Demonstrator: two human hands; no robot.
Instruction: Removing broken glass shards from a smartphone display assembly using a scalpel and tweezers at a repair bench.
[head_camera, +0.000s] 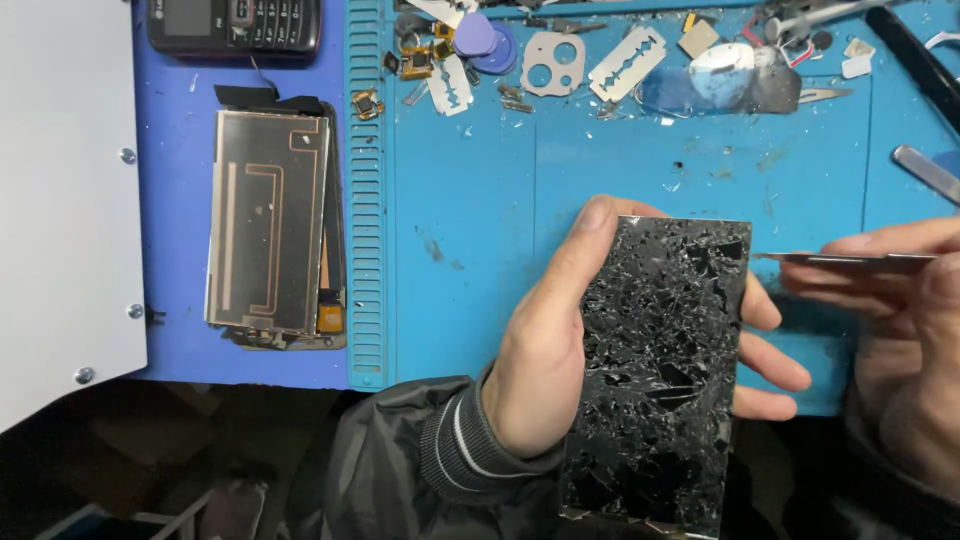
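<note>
Head view: hands over a blue work mat, seen from above
Left hand: left hand (545, 345) wrapped around a shattered panel; thumb along its left edge, fingertips showing past its right edge; clamped firmly on it; a dark ribbed jacket cuff at the wrist
Shattered panel: shattered panel (658, 375), flat black glossy rectangle, upright in the grip, its surface a web of cracks and pale shards; held above the mat's near edge, lower centre of the view
Right hand: right hand (900, 330) at the right edge, fingers pinched together on a thin metal blade (850, 260); the blade is flat, grey and narrow, its tip just beside the panel's upper right edge; whether it touches cannot be told
Mat: blue work mat (480, 200), rubbery and scuffed, with a ribbed strip of slots down its left side
Left of mat: a metal-backed screen assembly (268, 235), rectangular, dull silver with copper-coloured tracks, lying flat; a black keypad phone (235, 22) above it; a white panel (60, 200) with screws at the far left
Top of mat: razor blades (627, 62), purple picks (485, 40), small metal parts scattered well apart from the hands
</note>
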